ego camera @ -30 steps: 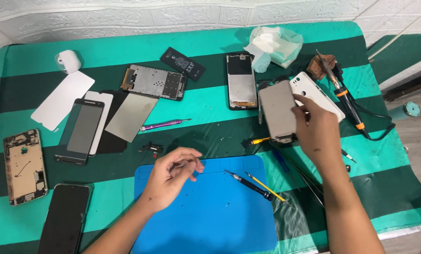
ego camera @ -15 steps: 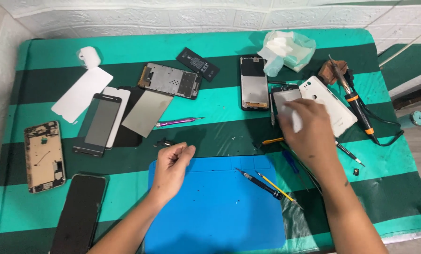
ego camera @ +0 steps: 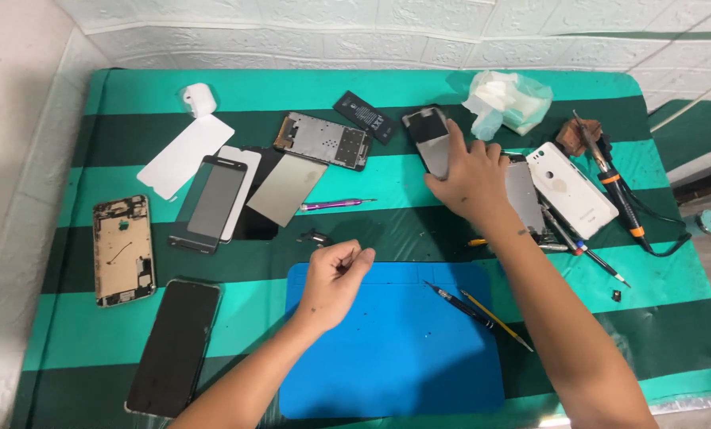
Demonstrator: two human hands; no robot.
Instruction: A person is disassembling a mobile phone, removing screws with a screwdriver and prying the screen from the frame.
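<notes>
- The right hand (ego camera: 468, 179) lies palm-down near the far edge of the table, fingers spread and laid over a grey phone panel (ego camera: 433, 141). The fingers press on the lower part of the panel; whether they close around it cannot be told.
- The grey phone panel lies flat on the green striped cloth (ego camera: 371, 87), tilted slightly, just beside a black battery (ego camera: 365, 117) on its left.
- The left hand (ego camera: 335, 278) rests at the upper left corner of the blue work mat (ego camera: 395, 357), fingers curled inward with thumb and forefinger pinched together. Anything held between them is too small to tell.
- A small dark part (ego camera: 314, 237) lies on the cloth just beyond the left hand.
- A purple-handled tool (ego camera: 335, 204) lies between the two hands.
- Two thin tools, one black (ego camera: 457, 302) and one yellow (ego camera: 494, 318), lie across the mat's right edge.
- A white phone back cover (ego camera: 571, 189) lies to the right of the right hand, near a soldering iron (ego camera: 610, 179).
- A crumpled plastic bag (ego camera: 508, 99) sits beyond the right hand.
- A metal phone frame (ego camera: 322, 141), a screen panel (ego camera: 212, 199), a gold phone chassis (ego camera: 122, 250) and a black phone (ego camera: 172, 345) lie on the left half of the table.
</notes>
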